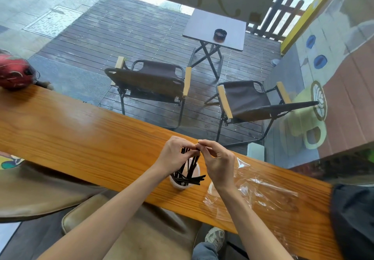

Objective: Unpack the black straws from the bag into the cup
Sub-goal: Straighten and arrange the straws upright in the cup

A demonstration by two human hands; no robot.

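Nearest the camera: a tan cushioned seat (129, 225) below the forearms, a sneaker (215, 237) and a jeans leg beside it. Both bare forearms reach forward over a long orange wooden desk (81, 138) that runs diagonally across the view. White cup (178, 183) stands on the desk near its front edge, between the two wrists, holding a loose bunch of black straws (189, 173); most stand tilted, a few lie across the rim pointing right. Left hand (175, 155) above the cup, fingers curled, tips pinching the upper ends of the upright straws. Right hand (217, 163) meets it at the same spot, thumb and forefinger pinched on the straw tops, other fingers loosely bent. Clear plastic bag (261, 193) lies flat and crumpled on the desk just right of the cup, partly under the right wrist; whether any straws are inside I cannot tell. Dark fabric item (354, 219) at the desk's right end. Red helmet-like object (14, 73) on the far left end. Beyond the desk, through glass, a wet wooden deck with two folding chairs (149, 81) and a small folding table (215, 29) carrying a dark ashtray (220, 34).
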